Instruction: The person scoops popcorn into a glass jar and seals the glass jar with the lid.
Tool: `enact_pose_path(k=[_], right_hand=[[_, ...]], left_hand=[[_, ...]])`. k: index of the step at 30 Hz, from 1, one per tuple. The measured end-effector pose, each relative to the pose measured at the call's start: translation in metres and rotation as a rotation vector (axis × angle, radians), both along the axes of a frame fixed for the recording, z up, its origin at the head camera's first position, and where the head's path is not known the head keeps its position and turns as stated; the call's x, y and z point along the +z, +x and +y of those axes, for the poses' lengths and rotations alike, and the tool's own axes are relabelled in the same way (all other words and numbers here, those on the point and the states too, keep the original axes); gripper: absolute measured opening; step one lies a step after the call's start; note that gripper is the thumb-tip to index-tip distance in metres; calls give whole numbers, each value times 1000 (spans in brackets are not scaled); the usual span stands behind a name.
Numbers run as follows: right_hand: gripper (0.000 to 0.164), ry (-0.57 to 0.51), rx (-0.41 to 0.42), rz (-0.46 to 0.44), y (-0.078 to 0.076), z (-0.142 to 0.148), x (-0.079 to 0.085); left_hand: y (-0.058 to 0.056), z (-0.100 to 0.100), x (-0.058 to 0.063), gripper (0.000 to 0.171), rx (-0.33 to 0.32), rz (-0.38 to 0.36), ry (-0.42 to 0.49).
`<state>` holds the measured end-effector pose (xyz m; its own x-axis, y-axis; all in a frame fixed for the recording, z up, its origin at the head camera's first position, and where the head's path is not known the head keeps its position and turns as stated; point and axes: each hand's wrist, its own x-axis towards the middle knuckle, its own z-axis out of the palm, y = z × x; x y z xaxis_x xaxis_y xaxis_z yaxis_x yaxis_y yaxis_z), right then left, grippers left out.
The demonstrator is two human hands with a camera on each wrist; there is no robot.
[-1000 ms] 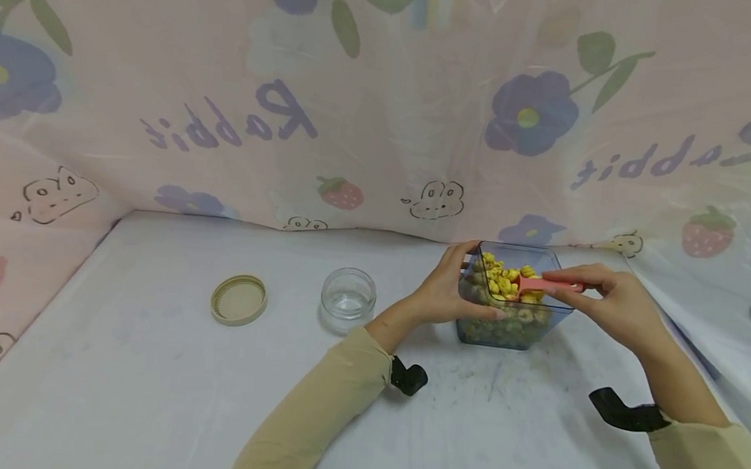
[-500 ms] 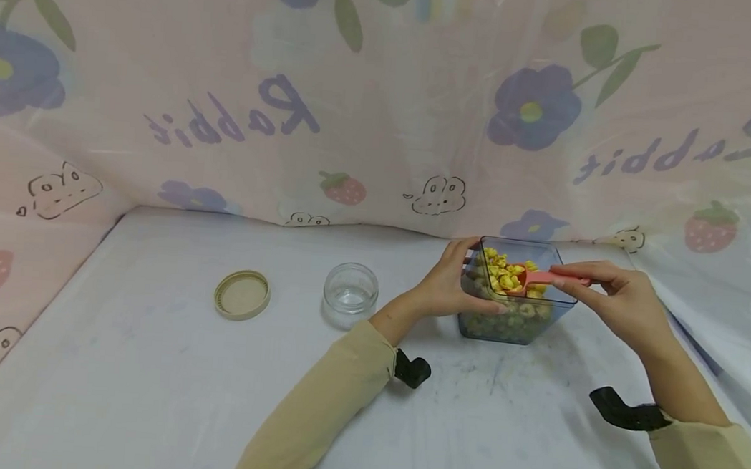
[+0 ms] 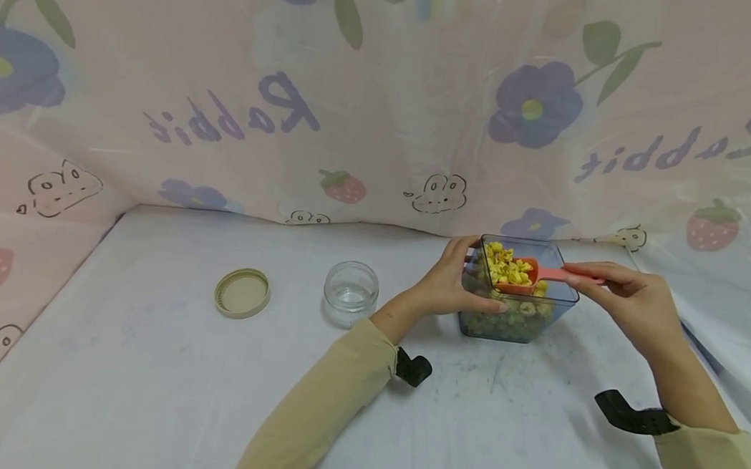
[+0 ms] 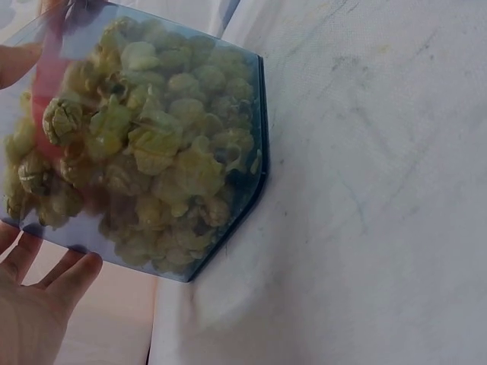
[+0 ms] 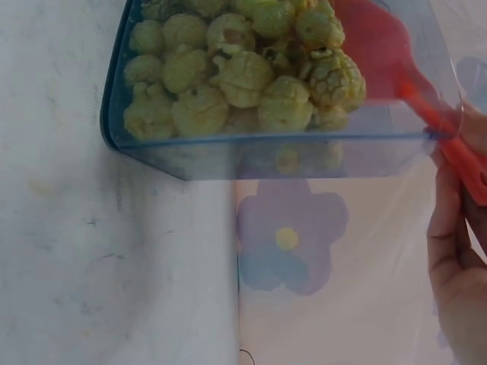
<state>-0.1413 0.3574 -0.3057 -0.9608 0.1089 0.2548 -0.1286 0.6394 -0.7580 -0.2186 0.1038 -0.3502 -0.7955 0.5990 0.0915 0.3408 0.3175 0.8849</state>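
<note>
A clear bluish plastic container [image 3: 502,327] full of yellow popcorn [image 3: 503,265] stands at the right of the table. My left hand [image 3: 439,289] grips its left side, thumb across the front and fingers round the back. My right hand [image 3: 636,301] pinches the handle of a red scoop [image 3: 534,274], whose bowl sits among the popcorn inside the rim. In the left wrist view the popcorn [image 4: 152,144] shows through the wall, and the scoop [image 4: 49,106] is a red blur. The right wrist view shows the scoop [image 5: 373,49] behind the clear wall.
An open glass jar [image 3: 349,294] stands left of the left hand. Further left lies a round beige lid [image 3: 242,294], inside up. A printed cloth [image 3: 382,120] hangs behind the white-covered table [image 3: 147,378].
The scoop has risen within the popcorn and shifted slightly right, its bowl now more visible. My right hand has moved a little right with it. The left hand keeps its hold on the container.
</note>
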Motion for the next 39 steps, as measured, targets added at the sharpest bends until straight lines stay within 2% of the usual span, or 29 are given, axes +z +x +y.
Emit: enact_pose_path(k=[10,24,29,33,36,39], right_hand=[[29,-52,-29,-17,4,4,1],[30,-72,-50,34,9,8,2],[31,-108,-62,14,8,11,-1],[35,-130,-97,-39,7,14,-6],[35,-285,-73,-55,8,16,-11],[32,-486,-25,-24,8,17,-16]], left_hand=[[-1,0,0,107,-2,16,1],[0,0,-1,107,0,8,12],[0,-1,-1,107,4,0,11],[0,-1,-1,107,6,-7,11],[-1,0,-2,107,0,-7,11],[-2,0,-3,107,-1,-1,14]])
